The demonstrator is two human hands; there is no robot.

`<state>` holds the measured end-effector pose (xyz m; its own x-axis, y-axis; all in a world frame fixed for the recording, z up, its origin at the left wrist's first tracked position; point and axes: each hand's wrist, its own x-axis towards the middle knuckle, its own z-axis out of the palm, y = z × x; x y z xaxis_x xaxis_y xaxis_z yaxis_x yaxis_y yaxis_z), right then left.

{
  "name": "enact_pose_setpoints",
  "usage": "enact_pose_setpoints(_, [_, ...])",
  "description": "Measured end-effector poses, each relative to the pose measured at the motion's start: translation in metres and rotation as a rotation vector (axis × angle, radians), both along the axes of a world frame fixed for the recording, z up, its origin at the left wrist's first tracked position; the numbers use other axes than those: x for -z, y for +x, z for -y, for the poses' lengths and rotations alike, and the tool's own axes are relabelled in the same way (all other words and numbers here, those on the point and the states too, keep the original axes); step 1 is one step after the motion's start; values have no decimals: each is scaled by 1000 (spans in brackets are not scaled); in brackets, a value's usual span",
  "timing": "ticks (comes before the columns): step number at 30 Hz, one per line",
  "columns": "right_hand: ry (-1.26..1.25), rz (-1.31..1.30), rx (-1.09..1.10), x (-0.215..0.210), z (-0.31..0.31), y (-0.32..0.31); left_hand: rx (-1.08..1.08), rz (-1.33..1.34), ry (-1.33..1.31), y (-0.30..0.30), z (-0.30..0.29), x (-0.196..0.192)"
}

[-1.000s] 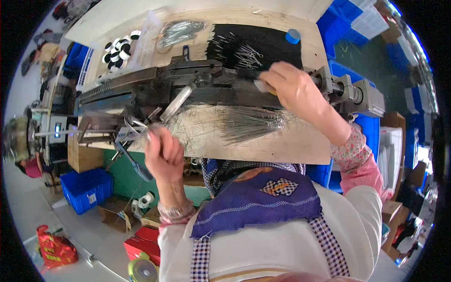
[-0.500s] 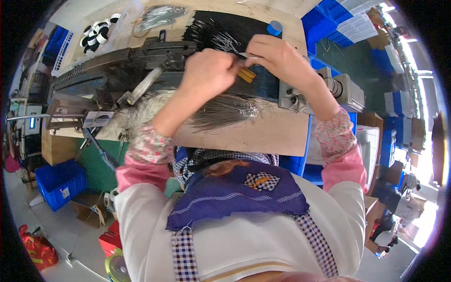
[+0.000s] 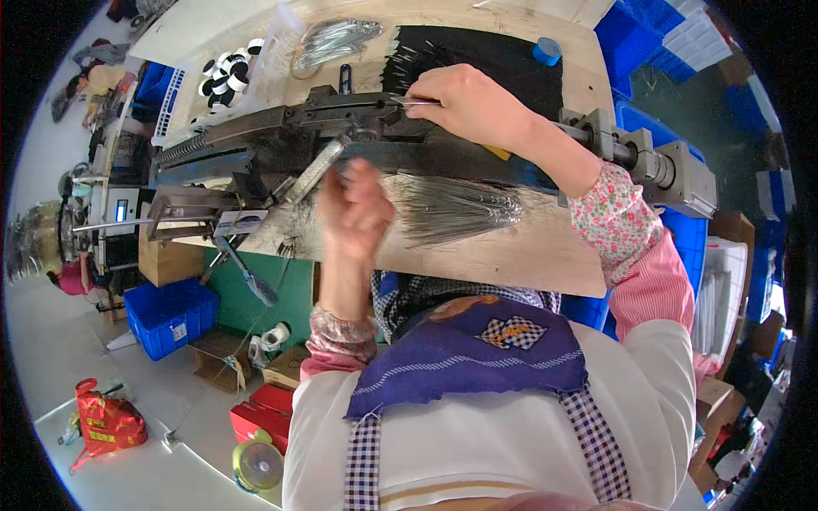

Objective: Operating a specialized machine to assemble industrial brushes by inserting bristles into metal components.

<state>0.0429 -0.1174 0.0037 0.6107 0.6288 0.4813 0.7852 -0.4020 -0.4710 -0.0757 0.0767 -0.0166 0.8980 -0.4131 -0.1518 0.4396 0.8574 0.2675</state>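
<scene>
My right hand (image 3: pixel 469 102) reaches over a dark metal machine (image 3: pixel 281 145) on the wooden bench (image 3: pixel 528 247) and pinches a thin metal wire piece (image 3: pixel 407 100) at the machine's top edge. My left hand (image 3: pixel 358 209), blurred, hovers in front of the machine near its silver lever handle (image 3: pixel 315 169), fingers half curled; nothing is seen in it. A fan-shaped pile of thin metal wires (image 3: pixel 456 209) lies on the bench just right of my left hand. Beyond the machine, more wires lie on a black mat (image 3: pixel 503 55).
A grey motor block (image 3: pixel 673 175) sticks out at the machine's right end. A blue tape roll (image 3: pixel 547 49), a wire bundle (image 3: pixel 336 38) and black-and-white rings (image 3: pixel 226 68) sit at the back. Blue crates (image 3: pixel 170 315), cardboard boxes, a red bag (image 3: pixel 102 422) stand on the floor at left.
My left hand has come away from my right hand, moving down and left to the front of the machine. My right hand now pinches a wire at the machine's top.
</scene>
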Motion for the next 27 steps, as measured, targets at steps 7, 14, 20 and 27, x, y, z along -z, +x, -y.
enact_pose_setpoints(7, [-70,-30,14,-2,-4,4,-152,244,1218,3,39,10])
enact_pose_setpoints(14, [-130,196,78,-16,22,-70,-329,83,1327,-9,-44,60])
enact_pose_setpoints(20, [-575,-16,691,81,50,-58,-826,-344,1038,-11,-132,77])
enact_pose_setpoints(27, [-432,-112,548,63,57,-79,-802,-234,872,-27,-105,63])
